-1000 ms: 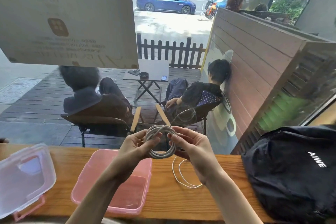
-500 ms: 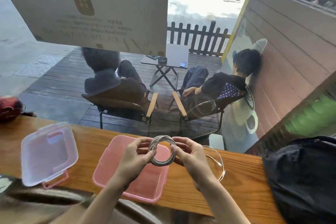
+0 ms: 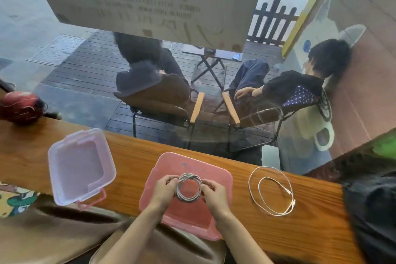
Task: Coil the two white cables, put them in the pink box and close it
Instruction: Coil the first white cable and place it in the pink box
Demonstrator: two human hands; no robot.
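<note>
A tightly coiled white cable [image 3: 188, 188] hangs over the open pink box [image 3: 222, 176], held on both sides. My left hand [image 3: 164, 187] pinches its left edge and my right hand [image 3: 214, 192] pinches its right edge. The second white cable [image 3: 271, 192] lies in a loose loop on the wooden counter [image 3: 132, 156], to the right of the box. The box's clear lid [image 3: 80, 165] with pink clips lies flat to the left of the box.
A black backpack [image 3: 372, 210] sits at the counter's right end. A red round object [image 3: 20, 106] rests at the far left. A glass window rises directly behind the counter, with people seated on chairs outside.
Both hands have come down with the coil from above the counter's far edge to just over the pink box. The camera has tilted downward, so the loose cable now shows fully.
</note>
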